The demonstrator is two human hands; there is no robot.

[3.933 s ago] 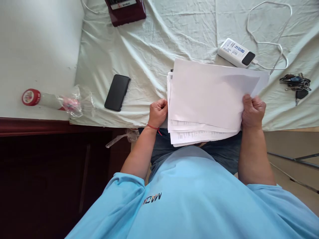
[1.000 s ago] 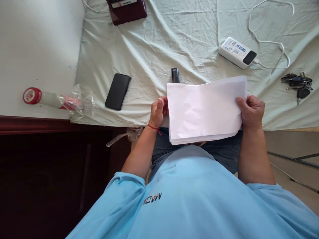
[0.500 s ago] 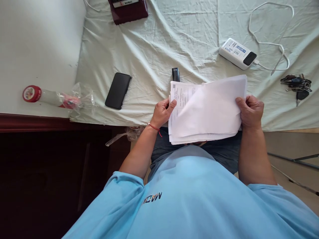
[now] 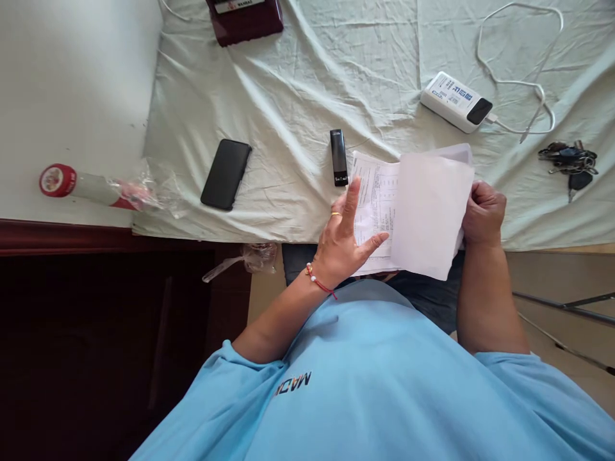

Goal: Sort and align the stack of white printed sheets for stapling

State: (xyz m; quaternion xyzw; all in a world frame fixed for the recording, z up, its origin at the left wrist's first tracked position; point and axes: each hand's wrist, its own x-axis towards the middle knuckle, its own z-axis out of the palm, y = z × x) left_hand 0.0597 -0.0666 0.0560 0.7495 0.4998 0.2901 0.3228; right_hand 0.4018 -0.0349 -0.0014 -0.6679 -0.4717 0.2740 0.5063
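Paper in centre frame: a loose sheaf of thin white sheets (image 4: 432, 214), up in front of the body and straddling the near edge of the pale green, cloth-draped counter (image 4: 307, 89)! One plain white sheet (image 4: 425, 240) swings across the right half of it, and out to its left peeks a printed page (image 4: 377, 205) of small dark lines and a table. Over on the right edge, the right hand (image 4: 485, 211) has it pinched, fingers curled tight. And the left hand (image 4: 343, 240), spread wide, index finger up, thumb out over the print; whether it touches the page, I cannot tell. Gold ring (image 4: 336, 214) on a finger, thin red cord bracelet (image 4: 314, 280) with a white bead at the wrist.

Just beyond those fingers, a narrow black stapler (image 4: 339, 157) with a shiny near end, close by the page's far left corner. Further left, a flat black phone (image 4: 225, 174) lies tilted. Far side, right of centre: a white oblong power bank (image 4: 454, 102) with blue lettering, white looping cable (image 4: 509, 82) plugged into its dark end, and nearer, a dark bunch of keys (image 4: 571, 159).
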